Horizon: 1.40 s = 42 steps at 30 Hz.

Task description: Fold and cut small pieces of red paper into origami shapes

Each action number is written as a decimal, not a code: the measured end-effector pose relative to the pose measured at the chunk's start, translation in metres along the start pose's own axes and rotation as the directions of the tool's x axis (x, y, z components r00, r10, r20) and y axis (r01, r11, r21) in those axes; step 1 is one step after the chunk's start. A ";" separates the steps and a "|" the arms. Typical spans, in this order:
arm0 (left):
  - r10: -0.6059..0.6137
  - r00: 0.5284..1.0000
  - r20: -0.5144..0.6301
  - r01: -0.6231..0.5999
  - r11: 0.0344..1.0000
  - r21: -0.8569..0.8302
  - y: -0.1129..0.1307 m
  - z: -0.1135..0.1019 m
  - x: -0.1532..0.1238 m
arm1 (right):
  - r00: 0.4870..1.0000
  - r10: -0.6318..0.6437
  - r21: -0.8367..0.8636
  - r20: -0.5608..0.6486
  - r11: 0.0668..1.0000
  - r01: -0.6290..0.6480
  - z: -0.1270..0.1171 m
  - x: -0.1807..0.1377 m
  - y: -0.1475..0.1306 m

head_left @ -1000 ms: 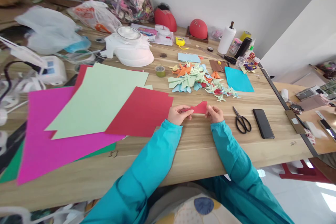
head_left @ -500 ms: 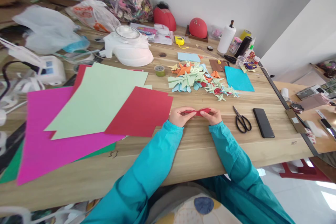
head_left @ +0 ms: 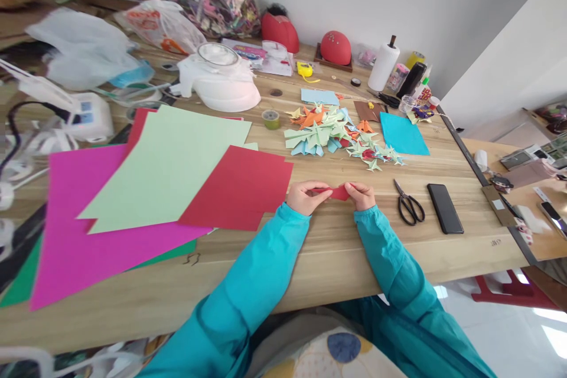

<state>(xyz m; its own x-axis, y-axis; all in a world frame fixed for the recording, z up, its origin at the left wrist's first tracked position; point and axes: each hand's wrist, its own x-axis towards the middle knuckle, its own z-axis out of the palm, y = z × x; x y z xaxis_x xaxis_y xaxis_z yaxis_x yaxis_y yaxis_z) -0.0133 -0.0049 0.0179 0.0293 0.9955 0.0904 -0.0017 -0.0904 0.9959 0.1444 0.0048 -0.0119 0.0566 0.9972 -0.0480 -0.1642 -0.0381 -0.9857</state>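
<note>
Since the half-second-earlier frame, right hand (head_left: 363, 196) has shifted slightly outward, its thumb nearer the end of the folded red paper (head_left: 339, 193), so more red shows between the hands; left hand (head_left: 303, 198) about where it was. Both hands hold the piece in a narrow thumb-and-finger pinch, left on one end, right on the other, just above or on the tabletop (head_left: 336, 254); contact can't be told. Progress, judging by the layout: piece in hand is part-folded, a short narrow strip, fold count hidden by the fingers. Done: a heap of pointed folded paper shapes (head_left: 315, 136) beyond the hands, green, orange, blue, some red; too overlapped to count. Left: red sheets (head_left: 248, 189) just beside the left hand, pale green sheet (head_left: 172, 171) and magenta sheet (head_left: 80, 236) further left, plus a turquoise sheet (head_left: 404, 133) beyond the right hand, all flat, looking unworked. Scissors (head_left: 410, 209) lie right of the right hand, not in use.
</note>
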 end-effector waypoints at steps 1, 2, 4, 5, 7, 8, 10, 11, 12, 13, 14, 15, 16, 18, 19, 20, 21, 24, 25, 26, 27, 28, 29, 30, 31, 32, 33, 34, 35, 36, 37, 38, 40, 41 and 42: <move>-0.007 1.000 0.002 0.007 1.000 -0.010 0.000 0.000 0.000 | 1.000 0.000 0.004 0.006 1.000 0.000 0.000 0.000 0.000; -0.017 1.000 0.003 0.017 1.000 -0.021 -0.001 0.000 0.000 | 1.000 -0.003 0.008 0.009 1.000 0.003 0.000 0.000 0.000; -0.038 0.999 0.007 0.038 0.998 -0.045 -0.002 0.000 0.000 | 1.000 -0.008 0.013 -0.006 1.000 0.008 0.001 0.000 -0.001; -0.045 0.999 0.013 0.046 0.997 -0.059 -0.002 0.000 0.001 | 1.000 -0.007 0.014 -0.030 1.000 0.008 0.001 0.000 -0.001; -0.038 0.999 0.031 0.040 0.996 -0.085 -0.004 0.000 0.002 | 0.996 -0.002 0.016 -0.091 1.000 0.004 0.000 0.002 -0.001; -0.023 0.999 0.038 0.027 0.995 -0.098 -0.005 0.000 0.003 | 0.994 -0.004 0.019 -0.112 1.000 0.007 0.000 0.003 -0.001; 0.012 0.999 0.045 -0.007 0.993 -0.119 -0.007 0.000 0.004 | 0.993 -0.019 0.025 -0.117 0.999 0.022 -0.002 0.004 -0.001; 0.025 0.999 0.045 -0.019 0.992 -0.125 -0.007 0.000 0.004 | 0.994 -0.032 0.024 -0.107 0.999 0.035 -0.002 0.005 0.000; 0.032 0.999 0.043 -0.026 0.992 -0.125 -0.008 0.000 0.004 | 0.994 -0.046 0.016 -0.095 0.999 0.047 -0.002 0.005 0.000; 0.036 0.998 0.042 -0.031 0.992 -0.118 -0.009 0.000 0.005 | 0.995 -0.060 0.003 -0.086 0.998 0.060 -0.002 0.005 -0.001; 0.041 0.998 0.042 -0.036 0.994 -0.108 -0.009 0.000 0.005 | 0.994 -0.071 -0.015 -0.077 0.997 0.070 -0.002 0.005 -0.001; 0.047 0.998 0.044 -0.043 0.994 -0.097 -0.009 0.000 0.005 | 0.994 -0.082 -0.033 -0.068 0.996 0.080 -0.001 0.004 -0.003; 0.055 0.997 0.047 -0.051 0.995 -0.089 -0.009 0.000 0.005 | 0.994 -0.092 -0.047 -0.054 0.995 0.089 -0.001 0.003 -0.004; 0.067 0.996 0.058 -0.062 0.994 -0.095 -0.010 0.000 0.005 | 0.994 -0.109 -0.053 -0.016 0.993 0.108 0.001 0.001 -0.008; 0.070 0.995 0.066 -0.063 0.993 -0.103 -0.010 -0.001 0.006 | 0.993 -0.120 -0.045 0.008 0.992 0.121 0.002 0.000 -0.010; 0.070 0.995 0.073 -0.062 0.992 -0.107 -0.010 -0.001 0.006 | 0.990 -0.137 -0.032 0.035 0.990 0.138 0.003 -0.001 -0.012; 0.069 0.994 0.081 -0.060 0.992 -0.107 -0.011 -0.002 0.007 | 0.985 -0.160 -0.015 0.061 0.987 0.161 0.003 -0.002 -0.014; 0.045 0.993 0.106 -0.035 0.995 -0.097 -0.014 -0.004 0.010 | 0.960 -0.257 0.013 0.114 0.966 0.257 0.003 -0.003 -0.016; 0.026 0.993 0.112 -0.015 0.995 -0.098 -0.015 -0.004 0.011 | 0.950 -0.288 -0.004 0.120 0.957 0.291 0.002 -0.003 -0.016; 0.005 0.993 0.117 0.007 0.995 -0.103 -0.017 -0.004 0.011 | 0.940 -0.315 -0.037 0.127 0.946 0.322 0.002 -0.003 -0.015; -0.015 0.993 0.120 0.028 0.994 -0.108 -0.018 -0.004 0.012 | 0.931 -0.337 -0.084 0.138 0.933 0.350 0.001 -0.003 -0.014; -0.030 0.992 0.123 0.044 0.993 -0.110 -0.019 -0.004 0.012 | 0.923 -0.354 -0.137 0.152 0.917 0.374 0.000 -0.003 -0.013; -0.038 0.991 0.126 0.052 0.993 -0.109 -0.020 -0.004 0.012 | 0.916 -0.366 -0.186 0.165 0.901 0.393 -0.001 -0.003 -0.012; -0.040 0.991 0.128 0.053 0.993 -0.105 -0.020 -0.004 0.012 | 0.912 -0.371 -0.224 0.177 0.887 0.404 -0.001 -0.003 -0.011; -0.034 0.991 0.129 0.048 0.994 -0.102 -0.020 -0.004 0.012 | 0.911 -0.368 -0.247 0.187 0.880 0.406 -0.001 -0.003 -0.010; -0.024 0.991 0.132 0.037 0.995 -0.098 -0.020 -0.005 0.012 | 0.913 -0.358 -0.260 0.195 0.879 0.400 -0.001 -0.003 -0.009; -0.009 0.991 0.133 0.022 0.995 -0.094 -0.020 -0.005 0.012 | 0.916 -0.346 -0.269 0.201 0.880 0.391 -0.001 -0.003 -0.008; 0.008 0.991 0.134 0.005 0.996 -0.092 -0.019 -0.006 0.012 | 0.919 -0.334 -0.276 0.211 0.881 0.384 0.000 -0.003 -0.008; 0.024 0.990 0.137 -0.011 0.996 -0.092 -0.019 -0.006 0.012 | 0.920 -0.321 -0.283 0.223 0.882 0.376 0.000 -0.004 -0.007; 0.039 0.989 0.141 -0.026 0.995 -0.094 -0.018 -0.007 0.012 | 0.923 -0.308 -0.289 0.233 0.884 0.368 0.001 -0.004 -0.007; 0.051 0.988 0.148 -0.037 0.995 -0.097 -0.018 -0.007 0.012 | 0.927 -0.291 -0.294 0.237 0.888 0.354 0.002 -0.005 -0.006; 0.059 0.986 0.157 -0.043 0.994 -0.101 -0.018 -0.007 0.012 | 0.933 -0.271 -0.297 0.236 0.894 0.335 0.003 -0.005 -0.006; 0.062 0.982 0.180 -0.041 0.992 -0.117 -0.017 -0.007 0.012 | 0.947 -0.234 -0.294 0.221 0.910 0.293 0.005 -0.006 -0.006; 0.062 0.981 0.184 -0.039 0.991 -0.127 -0.017 -0.007 0.012 | 0.953 -0.223 -0.286 0.206 0.917 0.277 0.005 -0.007 -0.006; 0.058 0.981 0.183 -0.033 0.990 -0.135 -0.017 -0.006 0.012 | 0.957 -0.217 -0.272 0.190 0.925 0.264 0.006 -0.007 -0.006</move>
<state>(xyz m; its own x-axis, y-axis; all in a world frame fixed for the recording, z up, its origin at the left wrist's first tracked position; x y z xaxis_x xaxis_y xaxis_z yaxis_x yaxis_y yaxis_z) -0.0187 0.0084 0.0016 0.2118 0.9663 0.1465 -0.1377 -0.1189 0.9833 0.1391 -0.0016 -0.0045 -0.0970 0.9752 0.1989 0.1310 0.2106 -0.9688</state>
